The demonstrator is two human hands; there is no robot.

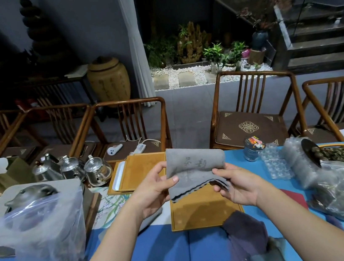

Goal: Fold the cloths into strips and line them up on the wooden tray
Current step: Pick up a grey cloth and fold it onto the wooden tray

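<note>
grey cloth (pixel 196 166): soft, light, limp | left hand (pixel 153 190), right hand (pixel 238 185) pinch its side edges above wooden tray (pixel 200 214) | hold folded edges, layers may slip

Person, seen from above the blue table (pixel 160 242): two bare forearms, no sleeves in view up to the frame's lower edge. Left hand (pixel 153 195) and right hand (pixel 238 185): no rings, no watch, no bracelet, no gloves. Fingernails short and unpainted where they show.
</note>
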